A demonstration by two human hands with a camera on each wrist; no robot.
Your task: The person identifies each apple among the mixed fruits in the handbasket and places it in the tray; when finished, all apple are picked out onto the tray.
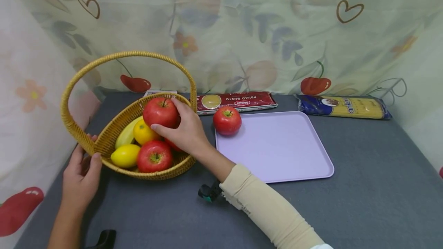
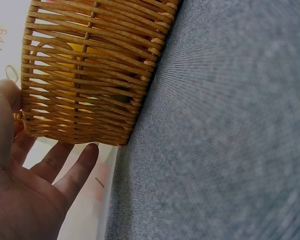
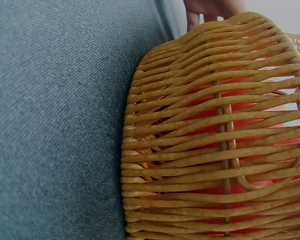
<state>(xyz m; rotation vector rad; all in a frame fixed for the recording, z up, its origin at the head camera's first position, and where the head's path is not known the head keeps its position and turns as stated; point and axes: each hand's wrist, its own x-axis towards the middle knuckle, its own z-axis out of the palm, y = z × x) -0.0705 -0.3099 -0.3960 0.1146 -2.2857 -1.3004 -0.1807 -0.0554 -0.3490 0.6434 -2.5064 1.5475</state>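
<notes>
A yellow wicker basket with a tall arched handle stands left of the middle in the head view. My right hand grips a red apple between thumb and fingers, over the basket's right part. At the basket's left end, my left hand holds the rim near the handle's foot; the left wrist view shows its fingers spread along the woven end. Inside lie a red apple, a lemon, an orange and a banana. Another red fruit is mostly hidden under my right hand.
A lilac tray lies right of the basket, with a red apple at its back left corner. Behind are a red pasta packet and a blue-and-yellow one. Black objects lie near my right forearm and at the front edge.
</notes>
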